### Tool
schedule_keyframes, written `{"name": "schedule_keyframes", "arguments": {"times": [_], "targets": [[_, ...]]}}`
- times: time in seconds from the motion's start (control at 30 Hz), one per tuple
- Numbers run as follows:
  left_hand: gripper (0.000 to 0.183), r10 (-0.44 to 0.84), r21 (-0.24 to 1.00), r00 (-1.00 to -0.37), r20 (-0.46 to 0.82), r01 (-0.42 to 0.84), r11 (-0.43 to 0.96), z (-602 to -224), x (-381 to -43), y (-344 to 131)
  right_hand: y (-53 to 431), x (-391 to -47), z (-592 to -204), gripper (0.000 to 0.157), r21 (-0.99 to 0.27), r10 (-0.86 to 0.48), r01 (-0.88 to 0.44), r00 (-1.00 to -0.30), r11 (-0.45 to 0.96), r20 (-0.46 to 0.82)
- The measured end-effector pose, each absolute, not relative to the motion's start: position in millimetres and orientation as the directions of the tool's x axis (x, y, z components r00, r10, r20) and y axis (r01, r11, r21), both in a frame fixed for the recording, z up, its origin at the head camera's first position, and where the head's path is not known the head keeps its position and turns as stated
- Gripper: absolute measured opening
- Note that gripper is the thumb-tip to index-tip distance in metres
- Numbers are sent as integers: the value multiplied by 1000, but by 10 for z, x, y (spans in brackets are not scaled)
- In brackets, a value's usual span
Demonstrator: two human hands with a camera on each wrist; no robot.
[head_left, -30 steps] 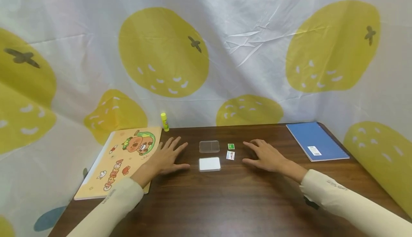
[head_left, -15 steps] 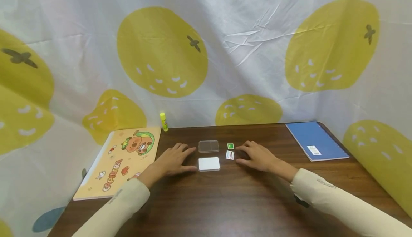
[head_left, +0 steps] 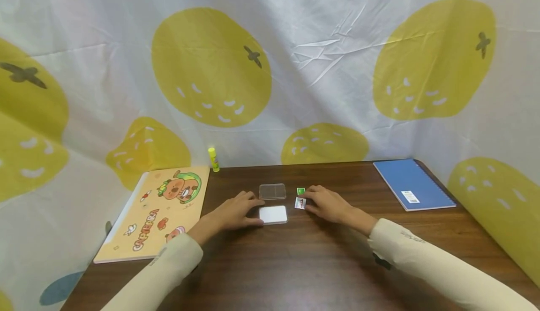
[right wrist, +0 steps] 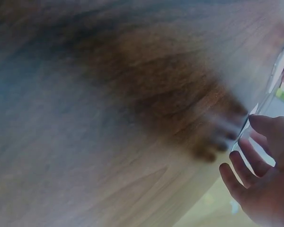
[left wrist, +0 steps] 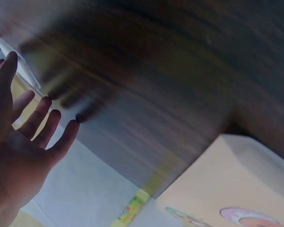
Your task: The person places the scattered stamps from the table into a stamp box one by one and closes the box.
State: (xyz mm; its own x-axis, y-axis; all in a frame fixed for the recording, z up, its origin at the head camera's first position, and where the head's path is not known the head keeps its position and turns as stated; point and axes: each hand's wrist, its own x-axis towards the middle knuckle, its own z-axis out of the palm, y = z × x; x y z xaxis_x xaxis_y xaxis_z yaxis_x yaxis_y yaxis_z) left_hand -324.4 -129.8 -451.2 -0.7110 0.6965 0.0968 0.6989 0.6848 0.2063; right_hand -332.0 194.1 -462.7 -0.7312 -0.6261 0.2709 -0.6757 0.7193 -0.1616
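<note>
Cream sleeves (head_left: 438,257) come in from both lower corners of the head view, over a dark brown wood-grain table (head_left: 270,264). The left hand (head_left: 236,211) lies palm down with wrist angled inward, its fingers gently bent and its thumb set apart from them. Its thumb tip is at the near left corner of a white, flat rectangular case with a clear rim (head_left: 273,214), its index fingertip near the far left corner; contact cannot be told. Just beyond lies a clear, flat plastic rectangle with rounded corners (head_left: 272,191). To the right of these, the right hand (head_left: 329,203) bends low, index fingertip over the spot where a small green paper square with a white border (head_left: 300,191) and a small white printed paper square (head_left: 300,203) lie close together; the thumb tip is at the printed one's right side. Whether it touches either cannot be told.

From the left wrist, the left hand shows its palm, fingers spaced apart and slightly curved, with nothing between them; the thumb tip is near the white case.

From the right wrist, the right hand's thumb and fingers likewise stand apart, nothing clamped between them, fingers fanned, and the thumb tip reaches a pale, thin edge, blurred.
</note>
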Motion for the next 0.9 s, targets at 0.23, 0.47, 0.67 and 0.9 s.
{"name": "schedule_keyframes", "arguments": {"times": [0.23, 0.47, 0.67, 0.9], "targets": [[53, 703, 275, -702, 111, 702, 657, -4576, -3266, -1286, 1884, -3304, -4627, 32, -160, -602, -643, -762, 749, 241], [52, 691, 321, -714, 116, 685, 654, -4604, -3273, -1285, 1832, -3279, -4599, 21, -187, -555, -596, -799, 781, 230], [51, 676, 336, -728, 116, 669, 663, -4591, -3275, -1292, 1824, -3288, -4622, 27, -177, -597, -640, -764, 747, 243], [52, 671, 338, -736, 95, 658, 673, -4573, -3302, -1284, 1829, -3281, -4631, 30, -175, -625, -670, -739, 721, 254]]}}
